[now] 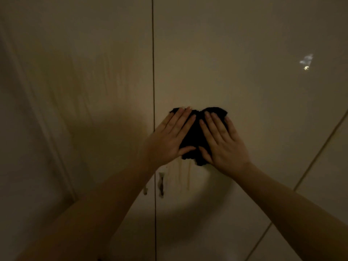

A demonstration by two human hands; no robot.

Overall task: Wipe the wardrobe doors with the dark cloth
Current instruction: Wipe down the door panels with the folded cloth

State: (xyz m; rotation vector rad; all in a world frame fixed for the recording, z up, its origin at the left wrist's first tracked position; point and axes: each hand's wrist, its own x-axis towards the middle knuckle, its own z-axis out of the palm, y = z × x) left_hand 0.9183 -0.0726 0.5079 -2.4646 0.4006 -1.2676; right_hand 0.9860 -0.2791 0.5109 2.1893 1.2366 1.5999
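Black cloth (pixel 195 136) on plain beige wardrobe doors (pixel 244 91)

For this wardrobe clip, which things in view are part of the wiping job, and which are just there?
Part of the job:
- dark cloth, pressed flat on the right door
- left hand and right hand, both flat on the cloth
- left door, streaked

Just there:
- door handles below the cloth
- bright reflection at upper right

Most of the dark cloth (pixel 194 134) lies hidden under the fingers (pixel 180 121) of both flat-pressed hands, while below the fingers the door handles (pixel 161 183) are too dim to tell apart.
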